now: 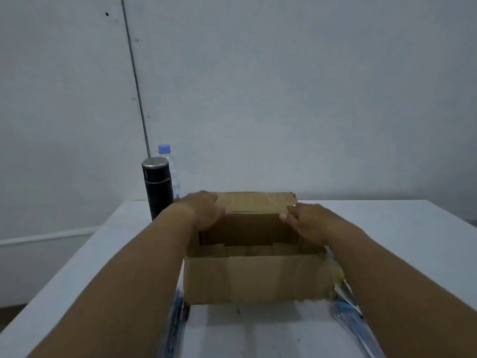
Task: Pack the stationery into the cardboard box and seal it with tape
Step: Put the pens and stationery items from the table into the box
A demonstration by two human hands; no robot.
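Observation:
A brown cardboard box (258,277) stands open in the middle of the white table (387,228). Its near flap hangs toward me and its far flap (255,202) stands up. My left hand (204,210) grips the left end of the far flap, thumb on the inner side. My right hand (307,220) pinches the right end of the same flap. Blue stationery in clear packets (346,316) lies under my right forearm, and another blue packet (178,313) lies under my left forearm. The box's inside is dark; I cannot tell what it holds.
A black flask (158,187) stands at the table's far left corner with a clear water bottle (170,164) with a purple cap behind it. A grey wall rises right behind the table. The table edges fall away on both sides.

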